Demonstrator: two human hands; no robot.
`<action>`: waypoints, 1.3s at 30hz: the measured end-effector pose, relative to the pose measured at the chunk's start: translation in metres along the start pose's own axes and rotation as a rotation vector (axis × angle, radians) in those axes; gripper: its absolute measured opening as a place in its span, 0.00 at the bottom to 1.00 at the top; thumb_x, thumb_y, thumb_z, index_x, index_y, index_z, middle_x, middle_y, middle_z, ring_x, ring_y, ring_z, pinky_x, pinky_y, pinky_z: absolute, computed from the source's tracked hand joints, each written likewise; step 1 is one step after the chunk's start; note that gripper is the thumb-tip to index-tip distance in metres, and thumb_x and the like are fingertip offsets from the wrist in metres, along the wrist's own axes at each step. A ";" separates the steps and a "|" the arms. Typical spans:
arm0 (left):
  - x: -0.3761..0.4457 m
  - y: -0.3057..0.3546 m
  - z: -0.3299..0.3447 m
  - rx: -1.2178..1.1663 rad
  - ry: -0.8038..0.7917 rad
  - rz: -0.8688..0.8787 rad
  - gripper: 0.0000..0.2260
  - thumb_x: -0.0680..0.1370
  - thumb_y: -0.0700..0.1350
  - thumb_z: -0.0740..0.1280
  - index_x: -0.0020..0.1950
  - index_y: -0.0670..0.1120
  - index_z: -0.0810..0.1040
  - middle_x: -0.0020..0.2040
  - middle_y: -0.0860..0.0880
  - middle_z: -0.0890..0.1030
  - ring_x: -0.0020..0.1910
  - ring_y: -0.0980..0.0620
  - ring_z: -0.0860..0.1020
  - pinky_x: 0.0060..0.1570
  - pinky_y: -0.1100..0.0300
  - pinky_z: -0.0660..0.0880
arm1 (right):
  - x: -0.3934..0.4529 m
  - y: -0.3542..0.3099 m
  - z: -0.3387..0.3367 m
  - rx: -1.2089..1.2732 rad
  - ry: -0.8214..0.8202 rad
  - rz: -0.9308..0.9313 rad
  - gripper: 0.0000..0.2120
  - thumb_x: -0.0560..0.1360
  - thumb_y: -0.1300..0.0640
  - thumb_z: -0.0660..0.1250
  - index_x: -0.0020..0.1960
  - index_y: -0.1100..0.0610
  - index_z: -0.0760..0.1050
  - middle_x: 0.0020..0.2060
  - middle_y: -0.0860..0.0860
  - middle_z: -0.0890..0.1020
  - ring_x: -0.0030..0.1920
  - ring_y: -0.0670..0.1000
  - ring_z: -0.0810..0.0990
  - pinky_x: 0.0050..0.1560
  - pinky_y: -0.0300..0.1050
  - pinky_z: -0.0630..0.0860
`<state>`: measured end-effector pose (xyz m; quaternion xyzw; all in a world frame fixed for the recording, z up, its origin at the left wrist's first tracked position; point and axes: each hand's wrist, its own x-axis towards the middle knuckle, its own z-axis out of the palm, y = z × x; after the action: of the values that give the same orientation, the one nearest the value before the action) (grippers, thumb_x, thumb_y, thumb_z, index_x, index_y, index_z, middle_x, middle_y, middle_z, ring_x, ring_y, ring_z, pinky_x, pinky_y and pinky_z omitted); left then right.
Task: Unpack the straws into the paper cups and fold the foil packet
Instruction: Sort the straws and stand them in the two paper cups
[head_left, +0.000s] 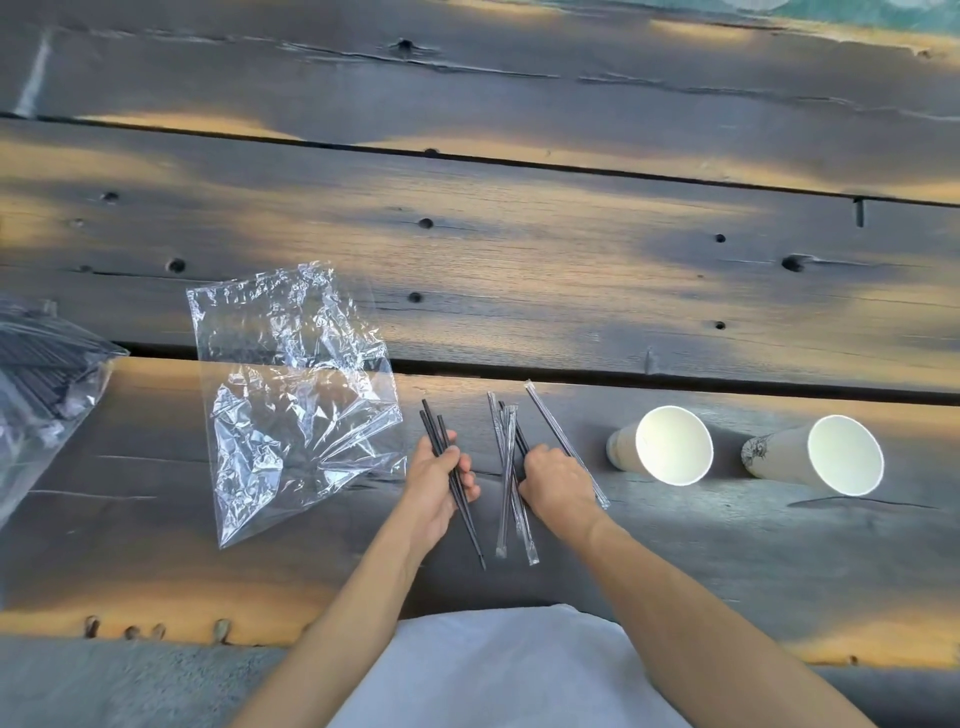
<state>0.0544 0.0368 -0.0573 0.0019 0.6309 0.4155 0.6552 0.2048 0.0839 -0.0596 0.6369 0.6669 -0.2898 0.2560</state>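
My left hand (435, 480) clenched on bare straws (451, 480), right hand (558, 480) flat over wrapped straws (511, 483), grip unclear, cups (662, 447) beside.

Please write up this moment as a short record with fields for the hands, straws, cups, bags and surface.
left hand: gripping a few bare black straws
right hand: resting on wrapped straws lying on the table
paper cups: two, white, apparently tipped toward the camera, both empty, right of the hands; second cup farther right
clear bag: crumpled, apparently empty, left of the hands
bag of straws: at the left edge, partly out of view
table: weathered wooden planks
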 end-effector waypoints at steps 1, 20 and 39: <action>0.000 0.001 0.001 0.014 0.007 0.006 0.08 0.84 0.36 0.54 0.58 0.45 0.69 0.33 0.46 0.72 0.28 0.51 0.69 0.26 0.60 0.69 | 0.000 0.001 0.001 -0.012 0.007 -0.003 0.16 0.77 0.62 0.62 0.63 0.65 0.72 0.61 0.60 0.79 0.63 0.62 0.78 0.59 0.50 0.74; -0.013 0.006 0.022 -0.026 0.022 0.064 0.04 0.84 0.36 0.56 0.55 0.41 0.69 0.49 0.37 0.82 0.43 0.43 0.84 0.40 0.57 0.82 | -0.016 0.013 -0.010 0.808 -0.140 -0.160 0.12 0.78 0.58 0.63 0.37 0.60 0.69 0.29 0.59 0.73 0.26 0.50 0.71 0.29 0.45 0.69; -0.034 0.044 0.038 -0.334 -0.216 0.270 0.07 0.83 0.34 0.56 0.56 0.41 0.72 0.41 0.44 0.79 0.44 0.46 0.81 0.55 0.49 0.76 | -0.058 -0.011 -0.004 1.901 -0.379 0.295 0.27 0.82 0.38 0.54 0.56 0.62 0.76 0.47 0.63 0.82 0.43 0.60 0.83 0.44 0.52 0.80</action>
<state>0.0673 0.0668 0.0014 0.0220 0.4738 0.5953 0.6486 0.1972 0.0459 -0.0155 0.5977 0.0172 -0.7686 -0.2272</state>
